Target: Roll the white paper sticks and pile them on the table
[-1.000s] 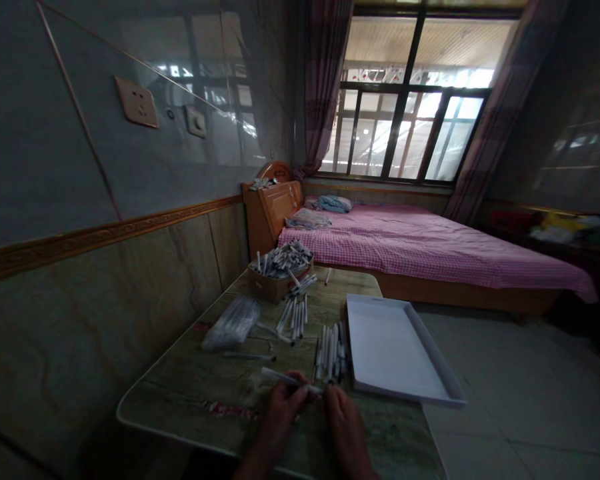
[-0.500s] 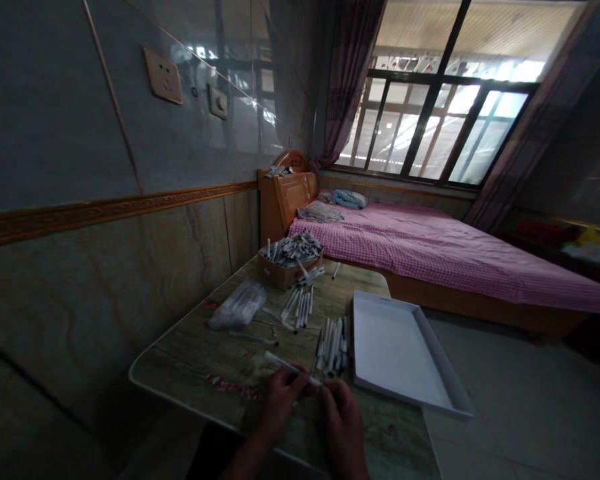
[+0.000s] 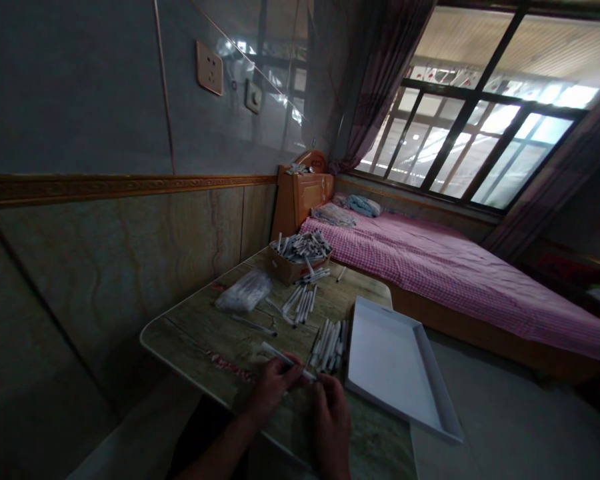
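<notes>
A slim white pen (image 3: 274, 351), seemingly in a clear sleeve, slants over the near part of the table. My left hand (image 3: 271, 387) is closed round its middle, with the far end sticking out to the upper left. My right hand (image 3: 331, 417) has its fingers pinched at the pen's near end; the fingertips partly hide that end. Just beyond my hands lies a bundle of white pens (image 3: 329, 343) with dark ends. Further back sits a smaller group of pens (image 3: 303, 303), and to its left a clear plastic bag (image 3: 245, 291).
A cardboard box (image 3: 286, 269) heaped with pens stands at the table's far end. A shallow white tray (image 3: 385, 353) lies along the right side, jutting past the table (image 3: 180, 333) edge. Beyond is a bed (image 3: 430, 260) with a pink checked sheet; a tiled wall (image 3: 105, 253) runs along the left.
The view has turned and tilted a little. Both hands keep hold of the pen in nearly the same pose, and the things on the table look unmoved.
</notes>
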Motion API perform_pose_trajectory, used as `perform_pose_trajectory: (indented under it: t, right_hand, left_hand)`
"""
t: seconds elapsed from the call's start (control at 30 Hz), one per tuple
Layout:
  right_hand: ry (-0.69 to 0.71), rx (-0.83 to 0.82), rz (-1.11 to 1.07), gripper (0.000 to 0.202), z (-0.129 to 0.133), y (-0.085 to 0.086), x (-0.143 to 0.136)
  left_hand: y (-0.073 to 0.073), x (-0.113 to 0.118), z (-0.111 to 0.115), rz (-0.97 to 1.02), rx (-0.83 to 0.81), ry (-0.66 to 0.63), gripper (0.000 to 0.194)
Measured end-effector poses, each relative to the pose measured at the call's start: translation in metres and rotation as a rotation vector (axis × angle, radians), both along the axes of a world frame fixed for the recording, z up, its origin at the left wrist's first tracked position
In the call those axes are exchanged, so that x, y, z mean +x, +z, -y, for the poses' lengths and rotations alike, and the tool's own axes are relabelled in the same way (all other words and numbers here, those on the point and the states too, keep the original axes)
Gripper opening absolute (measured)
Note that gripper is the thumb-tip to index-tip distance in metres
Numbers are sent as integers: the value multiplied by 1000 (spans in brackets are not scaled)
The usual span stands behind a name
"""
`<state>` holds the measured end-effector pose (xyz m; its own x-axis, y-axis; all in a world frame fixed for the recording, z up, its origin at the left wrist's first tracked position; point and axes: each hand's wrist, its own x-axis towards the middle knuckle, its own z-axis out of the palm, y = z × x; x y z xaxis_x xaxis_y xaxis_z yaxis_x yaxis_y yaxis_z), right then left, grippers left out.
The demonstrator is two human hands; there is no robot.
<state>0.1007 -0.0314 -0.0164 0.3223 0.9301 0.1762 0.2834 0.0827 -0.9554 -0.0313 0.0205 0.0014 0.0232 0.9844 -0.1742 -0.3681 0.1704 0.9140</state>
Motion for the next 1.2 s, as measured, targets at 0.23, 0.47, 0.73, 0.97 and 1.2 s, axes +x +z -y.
perform_pose_trajectory:
  t: [0.23,0.47,0.73,0.97,1.2]
  right_hand:
    - [-42,-15,60,41,-2,-1,-2]
    - [-95,-8,0,43,0,4,-3]
    - [-18,16,23,36,-4,-7,3]
    - [-64,-47,99,44,-11,-28,9]
    - [-82,15,112,46,-10,-29,12]
  left_hand:
    - [-7,0,-2,-11,32,-45,47]
    - [-11,1,-3,-12,26,-26,46]
    - [-6,0,-1,30,27,-30,44]
    - [2,1,1,56,-7,-3,46]
    - [3,0,1,70,5,-7,42]
